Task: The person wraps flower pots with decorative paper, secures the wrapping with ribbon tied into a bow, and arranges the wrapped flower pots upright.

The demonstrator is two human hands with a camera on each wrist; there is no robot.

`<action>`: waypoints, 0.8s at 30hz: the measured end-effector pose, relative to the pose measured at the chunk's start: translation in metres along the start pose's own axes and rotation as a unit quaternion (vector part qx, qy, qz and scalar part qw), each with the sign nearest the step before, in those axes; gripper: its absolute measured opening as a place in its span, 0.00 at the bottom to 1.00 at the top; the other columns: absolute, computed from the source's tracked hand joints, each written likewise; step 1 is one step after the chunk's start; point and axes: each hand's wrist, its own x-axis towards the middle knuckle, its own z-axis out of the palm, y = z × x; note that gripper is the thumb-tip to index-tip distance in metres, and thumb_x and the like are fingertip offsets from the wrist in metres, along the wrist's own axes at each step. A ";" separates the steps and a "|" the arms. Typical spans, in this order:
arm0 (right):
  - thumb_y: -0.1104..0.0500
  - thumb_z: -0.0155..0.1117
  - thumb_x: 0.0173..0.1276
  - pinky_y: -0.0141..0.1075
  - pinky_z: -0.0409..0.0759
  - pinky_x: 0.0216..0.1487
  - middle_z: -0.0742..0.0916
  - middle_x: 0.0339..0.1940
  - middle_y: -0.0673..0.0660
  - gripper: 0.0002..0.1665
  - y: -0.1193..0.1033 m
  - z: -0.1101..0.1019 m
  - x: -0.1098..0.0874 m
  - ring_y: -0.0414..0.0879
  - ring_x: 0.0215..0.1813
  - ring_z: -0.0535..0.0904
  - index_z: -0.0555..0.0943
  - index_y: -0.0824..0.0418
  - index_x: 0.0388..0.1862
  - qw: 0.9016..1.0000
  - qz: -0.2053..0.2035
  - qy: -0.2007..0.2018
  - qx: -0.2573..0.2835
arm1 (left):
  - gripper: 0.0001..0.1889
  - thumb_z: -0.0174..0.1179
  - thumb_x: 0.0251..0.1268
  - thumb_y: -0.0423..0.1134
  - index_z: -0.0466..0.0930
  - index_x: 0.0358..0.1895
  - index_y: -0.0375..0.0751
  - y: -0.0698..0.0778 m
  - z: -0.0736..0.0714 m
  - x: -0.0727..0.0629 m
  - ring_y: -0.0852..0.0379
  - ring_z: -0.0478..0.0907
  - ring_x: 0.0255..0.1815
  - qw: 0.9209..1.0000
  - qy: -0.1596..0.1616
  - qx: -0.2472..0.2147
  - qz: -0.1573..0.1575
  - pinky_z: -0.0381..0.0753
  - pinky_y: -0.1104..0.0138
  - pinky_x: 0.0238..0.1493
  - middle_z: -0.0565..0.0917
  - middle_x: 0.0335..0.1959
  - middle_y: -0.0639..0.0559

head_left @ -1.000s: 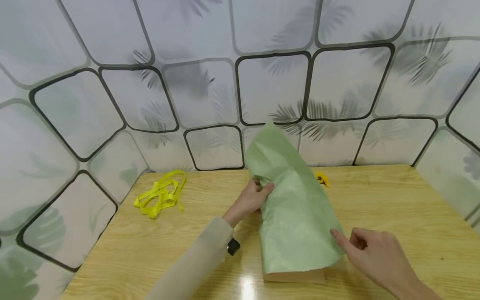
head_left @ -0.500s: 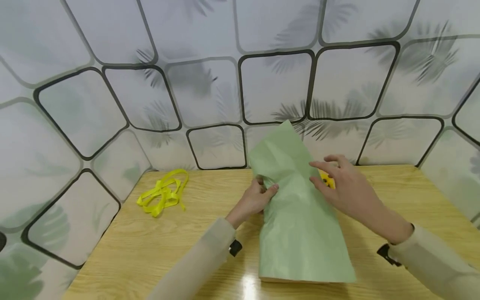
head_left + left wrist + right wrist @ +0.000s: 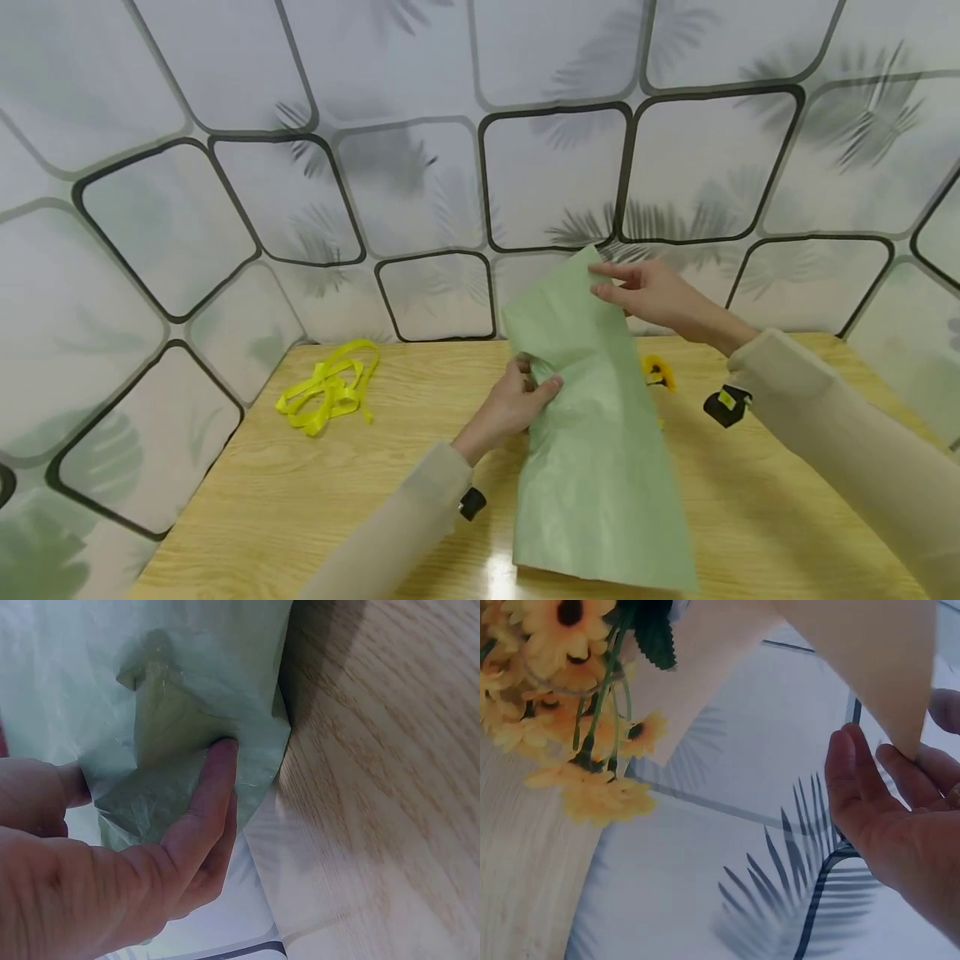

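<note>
A sheet of wrapping paper [image 3: 592,467], light green outside and tan inside [image 3: 885,667], stands tilted over the table in the head view. My left hand [image 3: 513,400] grips its creased left side, thumb on the green face. In the left wrist view the fingers [image 3: 217,772] dent the crumpled paper. At the top corner my right hand [image 3: 648,292] pinches the edge, with the tan point between thumb and fingers in the right wrist view. Yellow flowers [image 3: 570,682] with dark centres and green stems show beside the tan side. The paper mostly hides them from the head view.
A loose heap of yellow ribbon [image 3: 326,392] lies on the left of the wooden table [image 3: 420,375]. A patterned cloth or sheet [image 3: 420,192] rises behind the table and along both sides. Each wrist carries a small black camera [image 3: 726,404].
My right hand has gone from the paper's lower right edge up to its top corner. The right side of the paper has swung down and the lower edge shifted. The left hand keeps its grip.
</note>
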 end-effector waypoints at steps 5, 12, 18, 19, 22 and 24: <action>0.47 0.54 0.82 0.55 0.81 0.64 0.72 0.78 0.66 0.34 0.016 -0.001 0.004 0.61 0.70 0.76 0.62 0.55 0.81 0.999 0.028 0.012 0.038 | 0.35 0.54 0.78 0.57 0.58 0.74 0.36 -0.002 0.002 -0.001 0.45 0.82 0.56 1.000 0.001 -0.003 0.003 0.86 0.56 0.49 0.77 0.64 0.35; 0.51 0.57 0.81 0.44 0.85 0.59 0.63 0.82 0.66 0.38 0.048 0.002 -0.007 0.63 0.72 0.75 0.57 0.59 0.83 0.998 0.043 0.003 0.043 | 0.36 0.53 0.79 0.56 0.57 0.75 0.33 -0.002 0.004 -0.002 0.47 0.80 0.54 1.000 0.011 0.016 0.015 0.83 0.57 0.48 0.78 0.59 0.36; 0.34 0.62 0.73 0.58 0.84 0.55 0.69 0.76 0.77 0.61 0.030 0.013 -0.031 0.69 0.63 0.81 0.38 0.54 0.86 0.994 0.058 0.030 -0.088 | 0.36 0.52 0.80 0.55 0.56 0.76 0.31 -0.001 0.005 -0.002 0.48 0.79 0.53 1.000 0.005 0.020 0.020 0.82 0.56 0.51 0.78 0.58 0.37; 0.35 0.64 0.72 0.59 0.84 0.53 0.70 0.73 0.78 0.63 0.024 0.016 -0.037 0.71 0.61 0.81 0.35 0.55 0.86 0.992 0.057 0.026 -0.109 | 0.36 0.51 0.80 0.55 0.56 0.76 0.31 -0.001 0.005 -0.002 0.48 0.79 0.54 1.000 0.004 0.021 0.020 0.82 0.56 0.52 0.77 0.59 0.37; 0.43 0.68 0.71 0.56 0.84 0.48 0.74 0.69 0.79 0.63 0.011 0.026 -0.053 0.70 0.55 0.83 0.36 0.56 0.86 0.989 0.040 0.012 -0.144 | 0.37 0.50 0.80 0.56 0.55 0.77 0.31 -0.001 0.004 -0.001 0.48 0.79 0.57 0.999 0.001 0.027 0.024 0.82 0.56 0.55 0.76 0.62 0.36; 0.52 0.68 0.72 0.49 0.84 0.43 0.75 0.68 0.79 0.57 0.011 0.032 -0.060 0.65 0.50 0.84 0.42 0.58 0.86 0.991 0.027 0.000 -0.133 | 0.37 0.50 0.81 0.56 0.55 0.77 0.31 -0.001 0.002 0.000 0.48 0.78 0.59 0.999 0.002 0.030 0.027 0.82 0.56 0.56 0.75 0.65 0.36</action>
